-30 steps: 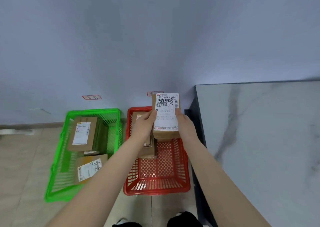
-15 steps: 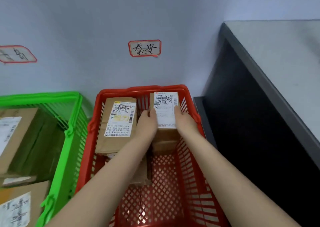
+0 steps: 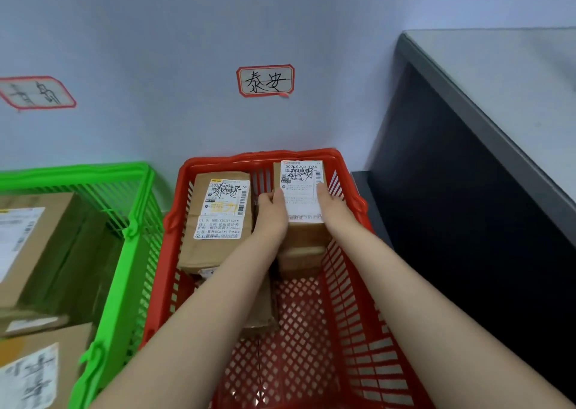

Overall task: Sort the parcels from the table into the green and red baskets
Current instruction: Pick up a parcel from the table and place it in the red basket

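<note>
A small brown parcel (image 3: 301,187) with a white shipping label sits at the far right end of the red basket (image 3: 346,284). My left hand (image 3: 270,214) grips its left side and my right hand (image 3: 333,209) grips its right side. Whether the parcel rests on the basket floor is hidden by my hands. A larger labelled parcel (image 3: 218,218) lies in the same basket to the left, with another parcel (image 3: 260,309) partly hidden under my left forearm. The green basket (image 3: 134,231) on the left holds labelled brown parcels (image 3: 34,246).
Both baskets stand on the floor against a pale wall. A red-bordered handwritten tag (image 3: 265,80) hangs above the red basket, another tag (image 3: 36,92) above the green one. The table (image 3: 511,75) with a dark side panel rises at the right.
Both hands have carried the small parcel down from above the red basket into its far right end. The view has dropped and closed in on the baskets.
</note>
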